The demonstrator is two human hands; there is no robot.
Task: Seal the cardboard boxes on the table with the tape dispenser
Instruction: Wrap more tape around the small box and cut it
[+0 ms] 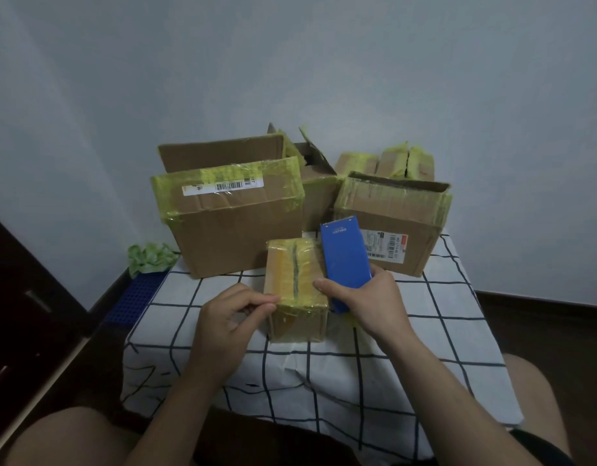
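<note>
A small cardboard box [295,287] covered in yellowish tape stands near the front of the table, its top flaps closed along a dark seam. My right hand [364,301] grips a blue tape dispenser [345,260], held upright against the box's right side. My left hand [229,314] pinches at the box's front left top edge with thumb and fingertips, apparently on the tape end. Behind stand a large open box [233,213] on the left and another open box [391,220] on the right.
The table wears a white cloth with a dark grid [324,364]. More taped boxes [384,163] sit at the back against the wall. Crumpled green tape [149,257] lies at the table's left, above a blue crate [135,297]. My knees frame the near edge.
</note>
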